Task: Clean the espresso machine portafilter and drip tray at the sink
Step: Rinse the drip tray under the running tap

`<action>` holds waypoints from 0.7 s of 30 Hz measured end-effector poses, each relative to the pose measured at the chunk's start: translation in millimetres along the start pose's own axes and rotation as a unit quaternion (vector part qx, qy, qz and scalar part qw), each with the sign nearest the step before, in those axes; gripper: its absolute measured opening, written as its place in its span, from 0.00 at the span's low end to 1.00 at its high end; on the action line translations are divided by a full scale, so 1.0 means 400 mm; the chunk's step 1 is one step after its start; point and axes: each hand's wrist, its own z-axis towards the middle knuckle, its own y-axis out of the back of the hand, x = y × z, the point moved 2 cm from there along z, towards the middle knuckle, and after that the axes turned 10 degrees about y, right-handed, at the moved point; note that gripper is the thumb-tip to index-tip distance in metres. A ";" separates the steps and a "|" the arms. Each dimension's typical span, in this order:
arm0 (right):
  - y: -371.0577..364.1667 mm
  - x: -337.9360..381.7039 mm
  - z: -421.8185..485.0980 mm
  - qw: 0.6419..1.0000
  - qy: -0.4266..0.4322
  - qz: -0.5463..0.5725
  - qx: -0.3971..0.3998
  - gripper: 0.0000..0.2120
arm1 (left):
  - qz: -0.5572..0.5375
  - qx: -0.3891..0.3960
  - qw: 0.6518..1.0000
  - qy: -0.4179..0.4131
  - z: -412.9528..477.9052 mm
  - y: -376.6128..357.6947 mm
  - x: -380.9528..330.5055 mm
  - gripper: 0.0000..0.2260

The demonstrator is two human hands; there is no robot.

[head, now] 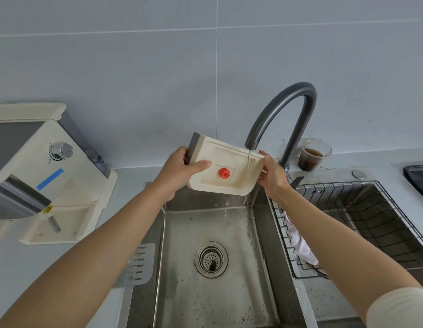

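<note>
Stainless steel forms the largest item we record: a rectangular sink basin, its floor wet and flecked with dark grains. On the counter to its left stands a cream-coloured boxy espresso machine. To the right of the basin we note a black wire dish rack set into a second basin. A dark grey gooseneck tap rises behind the sink, and a thin stream of water runs from its spout. The cream plastic rectangular drip tray is held above the back of the basin, tilted, its right end under the stream; water runs off its lower right corner. The left hand grips the tray's left end, thumb laid across the upper face. The right hand holds the right end, thumb on the rim, fingers behind it. A clear plastic cup of brown liquid stands on the counter just behind the tap. A small red round plug sits at the tray's centre.
</note>
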 end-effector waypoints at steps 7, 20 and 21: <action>0.020 0.015 -0.003 0.995 -0.014 -0.099 -0.007 0.20 | -0.064 0.029 0.994 0.078 0.013 -0.016 0.028 0.14; 0.058 0.057 -0.003 0.977 0.032 -0.209 -0.035 0.20 | -0.178 0.098 0.961 0.187 0.057 -0.066 0.117 0.16; 0.062 0.059 -0.004 0.974 0.036 -0.218 -0.038 0.20 | -0.183 0.104 0.959 0.192 0.059 -0.073 0.124 0.17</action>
